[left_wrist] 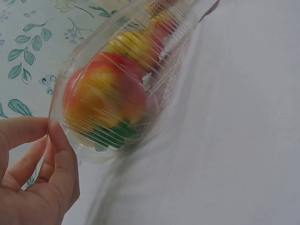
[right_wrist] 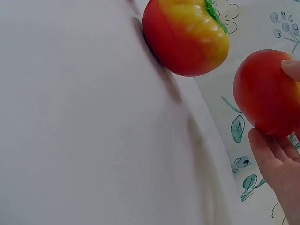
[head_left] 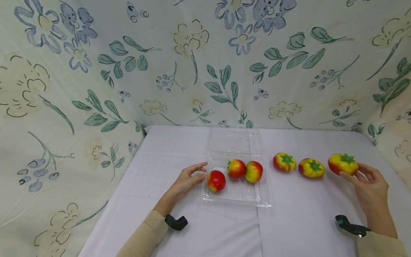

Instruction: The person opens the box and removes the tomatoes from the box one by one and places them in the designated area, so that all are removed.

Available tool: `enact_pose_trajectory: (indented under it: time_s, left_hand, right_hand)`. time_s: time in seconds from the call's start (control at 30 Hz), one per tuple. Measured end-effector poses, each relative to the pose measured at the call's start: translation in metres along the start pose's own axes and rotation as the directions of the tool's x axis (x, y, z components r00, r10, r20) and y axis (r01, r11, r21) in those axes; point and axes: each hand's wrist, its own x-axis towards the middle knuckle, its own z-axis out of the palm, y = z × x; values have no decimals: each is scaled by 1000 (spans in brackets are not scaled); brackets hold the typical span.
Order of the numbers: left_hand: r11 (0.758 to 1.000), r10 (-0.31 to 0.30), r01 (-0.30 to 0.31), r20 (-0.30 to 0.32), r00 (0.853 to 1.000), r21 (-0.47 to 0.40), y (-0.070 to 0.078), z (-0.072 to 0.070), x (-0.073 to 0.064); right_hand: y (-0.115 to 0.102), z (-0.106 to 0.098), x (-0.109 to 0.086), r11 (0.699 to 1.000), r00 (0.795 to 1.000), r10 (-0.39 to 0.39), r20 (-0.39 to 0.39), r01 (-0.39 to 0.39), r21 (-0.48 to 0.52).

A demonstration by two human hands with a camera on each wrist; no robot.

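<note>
My left hand (head_left: 187,180) pinches the left rim of a clear plastic clamshell box (head_left: 237,194) between thumb and fingers, as the left wrist view shows close up. Inside the box lie three red-and-yellow tomatoes: one (head_left: 216,181) near my left hand, another (head_left: 236,169) behind it and a third (head_left: 254,171) beside that. On the right, my right hand (head_left: 372,184) grips a red-and-yellow tomato (head_left: 343,164) with a green leafy top. In the right wrist view this tomato (right_wrist: 267,91) sits between thumb and fingertips.
Two more tomatoes, one (head_left: 284,162) nearer the box and one (head_left: 311,168) nearer my right hand, rest in a row on the white tablecloth (head_left: 298,214). The open lid (head_left: 236,141) lies behind the box. Floral cloth (head_left: 179,71) hangs behind the table.
</note>
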Motion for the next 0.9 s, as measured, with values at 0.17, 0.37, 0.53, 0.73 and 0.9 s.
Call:
enact_pose_trajectory:
  time_s: [0.17, 0.37, 0.53, 0.73, 0.9]
  left_hand:
    - [1000, 11, -11, 10, 1000, 6, 0, -1, 1]
    - [1000, 4, -4, 14, 1000, 21, 0, -1, 2]
    - [1000, 9, -9, 14, 1000, 16, -1, -2, 3]
    - [1000, 0, 0, 13, 1000, 16, -2, -2, 3]
    - [1000, 1, -1, 15, 1000, 13, -1, -2, 2]
  right_hand:
    - [0, -2, 5, 998, 998, 58, -24, -58, 5]
    - [0, -5, 9, 994, 993, 111, -29, -110, 26]
    - [1, -11, 13, 988, 988, 153, -3, -153, 33]
    - [8, -16, 20, 983, 983, 183, 22, -184, 16]
    - [13, -19, 24, 982, 983, 179, 38, -181, 54]
